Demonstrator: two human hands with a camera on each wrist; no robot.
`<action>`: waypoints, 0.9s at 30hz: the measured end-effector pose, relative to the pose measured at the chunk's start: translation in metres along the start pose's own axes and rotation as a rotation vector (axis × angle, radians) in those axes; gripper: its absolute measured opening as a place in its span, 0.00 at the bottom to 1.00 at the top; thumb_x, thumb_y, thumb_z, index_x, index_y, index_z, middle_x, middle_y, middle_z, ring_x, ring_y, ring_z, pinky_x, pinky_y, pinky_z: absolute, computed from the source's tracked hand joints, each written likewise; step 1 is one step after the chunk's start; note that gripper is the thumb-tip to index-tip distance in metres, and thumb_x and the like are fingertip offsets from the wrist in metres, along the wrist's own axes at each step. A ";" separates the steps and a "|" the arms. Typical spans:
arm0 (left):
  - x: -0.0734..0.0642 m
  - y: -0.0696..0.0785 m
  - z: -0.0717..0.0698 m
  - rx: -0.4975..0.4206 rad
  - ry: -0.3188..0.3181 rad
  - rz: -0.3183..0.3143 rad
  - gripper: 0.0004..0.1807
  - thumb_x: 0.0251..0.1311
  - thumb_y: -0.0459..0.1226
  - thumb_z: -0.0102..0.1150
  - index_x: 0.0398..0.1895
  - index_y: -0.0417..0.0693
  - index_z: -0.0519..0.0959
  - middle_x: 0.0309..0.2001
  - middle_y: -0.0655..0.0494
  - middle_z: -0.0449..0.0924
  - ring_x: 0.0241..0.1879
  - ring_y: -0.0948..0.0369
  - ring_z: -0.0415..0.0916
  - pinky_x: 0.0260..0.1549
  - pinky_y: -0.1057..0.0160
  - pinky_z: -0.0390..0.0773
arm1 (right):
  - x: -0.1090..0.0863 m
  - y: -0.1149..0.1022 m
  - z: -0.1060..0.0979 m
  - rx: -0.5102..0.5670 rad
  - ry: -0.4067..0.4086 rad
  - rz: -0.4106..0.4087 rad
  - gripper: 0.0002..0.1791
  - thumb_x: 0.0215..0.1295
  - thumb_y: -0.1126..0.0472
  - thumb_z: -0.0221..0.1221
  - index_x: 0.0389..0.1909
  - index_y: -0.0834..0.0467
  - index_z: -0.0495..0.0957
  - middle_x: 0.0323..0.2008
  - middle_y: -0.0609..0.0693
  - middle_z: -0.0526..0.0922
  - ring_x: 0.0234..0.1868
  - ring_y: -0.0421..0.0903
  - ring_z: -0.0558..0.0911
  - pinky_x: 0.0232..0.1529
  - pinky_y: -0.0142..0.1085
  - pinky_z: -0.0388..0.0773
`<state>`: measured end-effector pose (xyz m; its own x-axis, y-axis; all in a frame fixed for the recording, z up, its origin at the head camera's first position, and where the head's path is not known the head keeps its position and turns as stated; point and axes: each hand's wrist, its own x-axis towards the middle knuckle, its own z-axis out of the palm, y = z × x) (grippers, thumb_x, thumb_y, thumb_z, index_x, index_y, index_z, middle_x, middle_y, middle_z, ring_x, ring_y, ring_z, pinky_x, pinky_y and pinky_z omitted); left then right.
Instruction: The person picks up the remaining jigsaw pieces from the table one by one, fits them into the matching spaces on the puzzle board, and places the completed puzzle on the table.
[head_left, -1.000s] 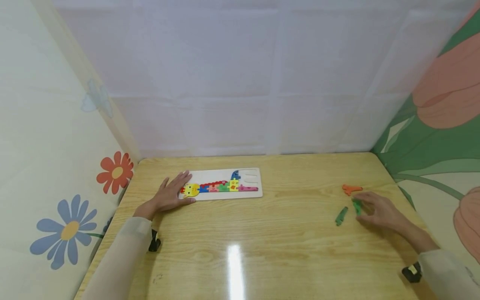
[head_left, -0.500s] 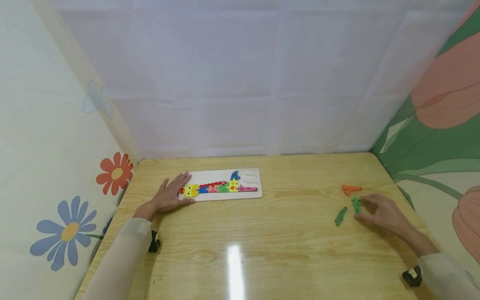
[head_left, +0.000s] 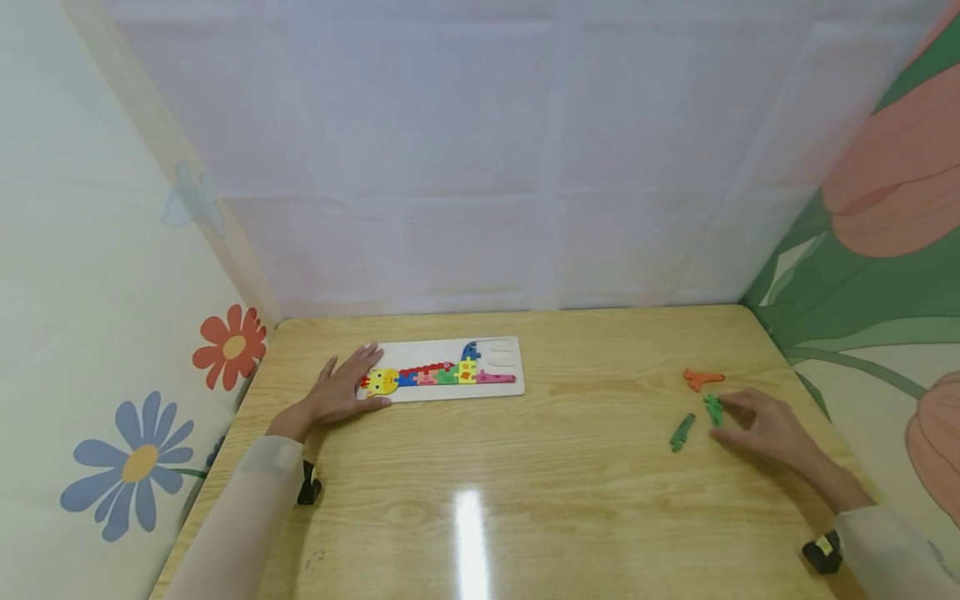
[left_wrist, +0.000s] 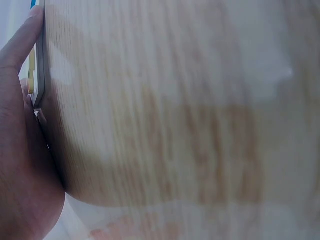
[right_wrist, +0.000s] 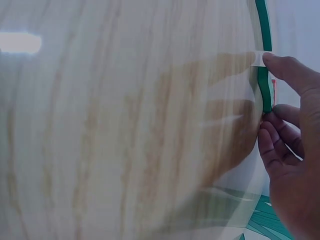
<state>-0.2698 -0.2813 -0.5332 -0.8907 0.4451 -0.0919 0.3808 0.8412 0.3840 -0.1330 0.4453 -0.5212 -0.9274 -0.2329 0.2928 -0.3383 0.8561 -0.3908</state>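
Note:
My left hand (head_left: 347, 387) rests with fingers spread over the left end of a white puzzle board (head_left: 420, 353), thumb along its near edge. Set into the board is a giraffe of colourful pieces, with a yellow head (head_left: 382, 381) and a pink leg piece (head_left: 496, 377); bare leg-shaped recesses show at its right end. On the right, my right hand (head_left: 771, 427) pinches a bright green puzzle piece (head_left: 713, 409) between thumb and fingers, low at the table. A darker green piece (head_left: 682, 432) lies just left of it, and an orange piece (head_left: 703, 380) just behind.
The wooden table (head_left: 585, 467) reaches back to a pale cloth wall (head_left: 450, 167). Flower-patterned cloths stand close at both sides, the right one (head_left: 885, 333) near my right forearm. A bright light reflection (head_left: 471, 542) crosses the front middle of the table.
My right hand has drawn back slightly from over the bright green piece, which now shows more fully and has turned a little. My left hand and the board have stayed put.

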 end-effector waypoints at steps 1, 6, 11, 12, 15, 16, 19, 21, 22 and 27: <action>0.000 0.000 0.000 -0.001 -0.001 -0.001 0.58 0.64 0.66 0.61 0.86 0.45 0.50 0.86 0.41 0.43 0.85 0.41 0.37 0.76 0.28 0.28 | 0.000 0.001 0.000 -0.010 0.000 -0.010 0.34 0.45 0.54 0.83 0.52 0.67 0.86 0.46 0.62 0.87 0.45 0.64 0.85 0.43 0.54 0.82; -0.001 0.002 -0.001 -0.006 -0.003 -0.002 0.58 0.64 0.66 0.61 0.86 0.45 0.50 0.86 0.41 0.43 0.85 0.40 0.36 0.76 0.28 0.27 | 0.002 0.007 0.000 -0.018 0.000 -0.038 0.33 0.43 0.57 0.84 0.51 0.67 0.87 0.44 0.60 0.88 0.44 0.62 0.85 0.41 0.47 0.82; -0.001 0.003 -0.002 -0.008 -0.002 -0.001 0.58 0.64 0.65 0.61 0.86 0.45 0.50 0.86 0.41 0.43 0.85 0.40 0.37 0.76 0.28 0.27 | 0.002 0.012 0.000 -0.014 -0.002 -0.054 0.33 0.42 0.60 0.84 0.52 0.66 0.87 0.44 0.59 0.88 0.43 0.57 0.85 0.40 0.42 0.81; -0.002 0.003 -0.002 -0.008 -0.002 -0.001 0.57 0.64 0.65 0.61 0.86 0.45 0.50 0.86 0.41 0.43 0.85 0.40 0.37 0.76 0.28 0.27 | 0.003 0.013 0.000 -0.013 -0.003 -0.057 0.32 0.42 0.60 0.84 0.52 0.66 0.87 0.44 0.59 0.88 0.43 0.56 0.84 0.40 0.41 0.81; -0.002 0.004 -0.002 -0.007 -0.003 -0.005 0.57 0.65 0.65 0.61 0.87 0.45 0.50 0.86 0.41 0.43 0.85 0.41 0.36 0.76 0.29 0.27 | 0.003 0.014 -0.001 -0.009 -0.001 -0.057 0.31 0.42 0.63 0.84 0.51 0.65 0.87 0.44 0.59 0.88 0.44 0.54 0.84 0.42 0.37 0.80; -0.002 0.004 -0.002 -0.006 -0.003 -0.006 0.57 0.65 0.65 0.60 0.87 0.45 0.50 0.86 0.41 0.43 0.85 0.41 0.36 0.76 0.29 0.27 | 0.003 0.014 -0.001 -0.006 -0.001 -0.053 0.31 0.42 0.63 0.83 0.51 0.65 0.87 0.44 0.59 0.88 0.44 0.53 0.84 0.43 0.35 0.79; -0.002 0.005 -0.003 -0.010 -0.002 -0.006 0.57 0.65 0.65 0.61 0.87 0.45 0.50 0.86 0.41 0.43 0.85 0.41 0.37 0.76 0.29 0.27 | 0.003 0.014 -0.002 -0.002 0.008 -0.044 0.30 0.42 0.65 0.83 0.50 0.65 0.87 0.44 0.59 0.88 0.44 0.53 0.84 0.43 0.33 0.79; -0.002 0.006 -0.003 -0.011 -0.001 -0.005 0.58 0.65 0.65 0.61 0.87 0.45 0.50 0.86 0.41 0.43 0.85 0.41 0.37 0.76 0.29 0.28 | 0.003 0.013 -0.002 -0.013 0.012 -0.047 0.29 0.42 0.66 0.83 0.50 0.65 0.87 0.43 0.59 0.88 0.44 0.55 0.85 0.43 0.34 0.79; -0.002 0.006 -0.003 -0.010 -0.001 -0.005 0.58 0.65 0.65 0.61 0.87 0.45 0.50 0.86 0.41 0.43 0.85 0.41 0.37 0.76 0.29 0.28 | 0.003 0.013 -0.001 -0.017 0.015 -0.049 0.29 0.42 0.66 0.83 0.50 0.65 0.87 0.43 0.59 0.88 0.43 0.56 0.85 0.42 0.35 0.80; -0.002 0.006 -0.004 -0.009 0.002 0.000 0.57 0.65 0.65 0.61 0.86 0.44 0.50 0.86 0.41 0.43 0.85 0.40 0.37 0.76 0.28 0.28 | 0.004 0.013 -0.001 0.002 0.002 -0.036 0.28 0.43 0.66 0.82 0.50 0.67 0.87 0.42 0.58 0.88 0.41 0.52 0.85 0.40 0.36 0.81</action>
<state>-0.2661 -0.2783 -0.5273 -0.8911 0.4448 -0.0902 0.3787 0.8381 0.3926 -0.1407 0.4559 -0.5245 -0.9144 -0.2620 0.3086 -0.3714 0.8463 -0.3819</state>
